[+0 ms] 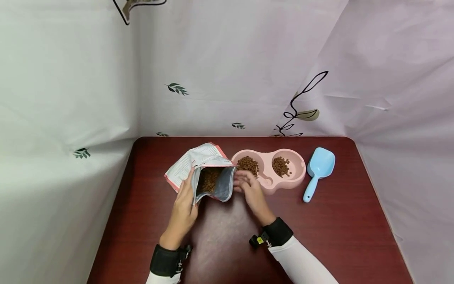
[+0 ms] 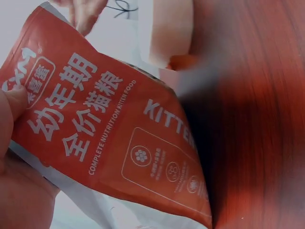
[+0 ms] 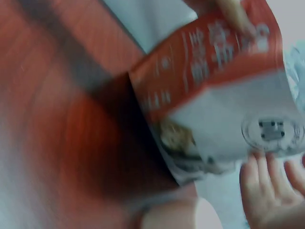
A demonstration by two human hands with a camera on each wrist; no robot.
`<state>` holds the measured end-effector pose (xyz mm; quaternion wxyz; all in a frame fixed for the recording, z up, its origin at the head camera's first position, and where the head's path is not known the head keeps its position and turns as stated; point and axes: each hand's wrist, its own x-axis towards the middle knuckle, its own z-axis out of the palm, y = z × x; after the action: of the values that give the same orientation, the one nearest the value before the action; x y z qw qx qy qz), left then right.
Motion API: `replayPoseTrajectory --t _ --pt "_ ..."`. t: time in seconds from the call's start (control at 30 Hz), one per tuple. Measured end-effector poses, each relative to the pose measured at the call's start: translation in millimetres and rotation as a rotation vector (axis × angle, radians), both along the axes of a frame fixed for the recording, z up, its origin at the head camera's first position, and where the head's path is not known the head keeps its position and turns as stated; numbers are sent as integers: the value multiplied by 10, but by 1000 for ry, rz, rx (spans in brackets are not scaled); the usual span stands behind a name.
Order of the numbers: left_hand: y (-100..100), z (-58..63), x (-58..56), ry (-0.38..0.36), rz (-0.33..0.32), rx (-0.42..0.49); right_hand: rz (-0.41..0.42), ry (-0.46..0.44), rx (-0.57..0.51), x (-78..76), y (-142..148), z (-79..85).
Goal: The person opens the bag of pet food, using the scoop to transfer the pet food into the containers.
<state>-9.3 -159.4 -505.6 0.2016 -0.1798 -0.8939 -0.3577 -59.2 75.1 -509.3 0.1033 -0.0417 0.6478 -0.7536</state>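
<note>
A red and white bag of kitten food (image 1: 203,156) leans over the table with its mouth facing me, and brown kibble (image 1: 210,180) shows inside. My left hand (image 1: 182,209) grips the bag by the left side of its mouth. In the left wrist view its thumb (image 2: 16,98) lies against the printed red front (image 2: 105,114). At the opposite edge is my right hand (image 1: 253,193), fingers loosely extended. The right wrist view has its fingertips right at the bag's white panel (image 3: 224,114).
Just right of the bag stands a pink double bowl (image 1: 283,184), with kibble (image 1: 247,163) in its left hollow and a smaller heap (image 1: 281,166) in the right. A light blue scoop (image 1: 320,163) lies farther right on the dark red table (image 1: 347,221). Patterned white cloth hangs behind.
</note>
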Motion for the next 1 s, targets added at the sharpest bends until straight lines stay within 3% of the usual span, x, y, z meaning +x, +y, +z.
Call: replayPoseTrajectory --t 0.1,0.2,0.33,0.47,0.63,0.83,1.0 --pt "-50 60 80 27 15 35 -48 163 154 -91 0 3" --pt "-87 133 158 49 26 30 50 317 270 -168 -6 40" --pt "-137 245 244 43 10 51 191 470 297 -250 -27 112" --pt "-220 380 306 14 -28 137 227 527 318 -261 -28 166" --pt "-289 480 336 -7 -72 254 134 553 356 -194 -1 202" --pt "-255 481 331 -78 -110 346 -24 564 321 -59 74 152" --pt "-254 474 297 -167 -96 408 -128 608 290 51 137 70"
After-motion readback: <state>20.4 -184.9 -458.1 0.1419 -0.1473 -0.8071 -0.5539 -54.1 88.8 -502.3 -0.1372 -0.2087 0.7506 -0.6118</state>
